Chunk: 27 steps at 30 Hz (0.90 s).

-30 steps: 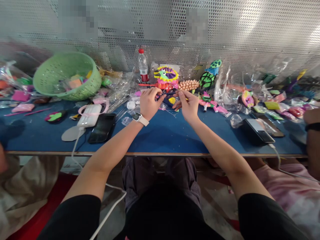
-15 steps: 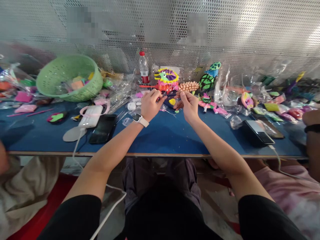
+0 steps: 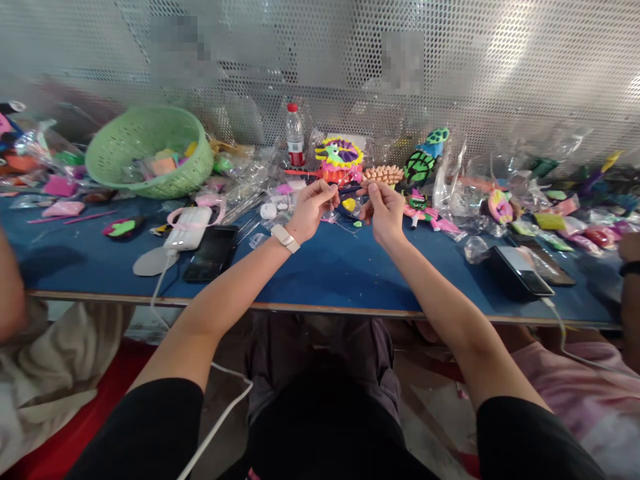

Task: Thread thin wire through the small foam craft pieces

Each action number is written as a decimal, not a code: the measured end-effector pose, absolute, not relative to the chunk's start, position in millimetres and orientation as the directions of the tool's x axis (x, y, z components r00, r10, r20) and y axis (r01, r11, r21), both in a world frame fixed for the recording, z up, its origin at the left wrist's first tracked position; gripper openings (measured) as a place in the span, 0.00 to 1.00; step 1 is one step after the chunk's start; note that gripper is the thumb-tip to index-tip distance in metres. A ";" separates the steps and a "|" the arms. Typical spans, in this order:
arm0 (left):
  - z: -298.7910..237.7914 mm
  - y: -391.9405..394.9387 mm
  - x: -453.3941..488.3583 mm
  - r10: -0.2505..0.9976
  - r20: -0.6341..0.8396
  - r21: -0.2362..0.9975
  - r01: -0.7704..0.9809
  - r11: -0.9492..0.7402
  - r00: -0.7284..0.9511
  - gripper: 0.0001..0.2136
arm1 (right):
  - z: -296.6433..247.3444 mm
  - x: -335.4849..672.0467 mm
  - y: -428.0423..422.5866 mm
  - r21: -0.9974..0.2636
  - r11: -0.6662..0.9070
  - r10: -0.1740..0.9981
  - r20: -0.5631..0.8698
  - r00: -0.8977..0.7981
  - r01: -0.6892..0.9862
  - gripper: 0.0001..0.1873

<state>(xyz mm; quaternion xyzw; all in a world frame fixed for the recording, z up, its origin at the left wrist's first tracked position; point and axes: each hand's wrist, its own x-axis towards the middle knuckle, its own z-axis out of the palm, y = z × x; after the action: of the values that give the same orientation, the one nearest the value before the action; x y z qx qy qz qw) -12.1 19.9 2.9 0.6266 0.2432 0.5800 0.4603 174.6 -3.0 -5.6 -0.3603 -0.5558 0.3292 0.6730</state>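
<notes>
Blue table below: toward its far middle, my left hand and right hand seem to pinch a dark blue strip between them; light, even pressure should spare its shape.

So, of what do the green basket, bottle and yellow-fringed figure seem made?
Green basket: probably satin plastic; its wall shows small holes.
Bottle: apparently glossy clear plastic; transparent, with highlights.
Yellow-fringed figure: perhaps matt modelling clay; soft, rounded, bright pieces.
</notes>
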 end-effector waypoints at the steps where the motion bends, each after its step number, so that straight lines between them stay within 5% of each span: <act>1: 2.9 20.1 -12.2 0.839 0.492 0.862 -0.262 -0.433 0.232 0.27 | -5.7 174.8 -3.0 -0.854 0.519 0.846 0.506 0.166 -0.044 0.27; 17: 2.5 19.8 -18.5 0.662 0.739 0.652 0.109 -0.750 0.130 0.29 | -0.5 177.3 -5.9 -0.873 0.480 0.876 0.472 0.097 -0.086 0.31; 22: 3.3 14.3 -20.2 0.521 0.842 0.469 0.284 -0.836 0.142 0.25 | 0.7 175.0 -8.5 -0.884 0.463 0.885 0.458 0.085 -0.059 0.29; 27: 1.5 15.2 -17.1 0.652 0.744 0.638 0.134 -0.758 0.148 0.25 | 3.6 172.2 -12.1 -0.903 0.424 0.905 0.421 0.054 -0.064 0.30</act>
<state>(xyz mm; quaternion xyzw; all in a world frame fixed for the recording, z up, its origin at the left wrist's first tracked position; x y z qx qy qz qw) -17.1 15.2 1.5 0.7255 0.2710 0.5939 0.2180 172.2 -12.1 3.6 -0.3706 -0.5678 0.3882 0.6241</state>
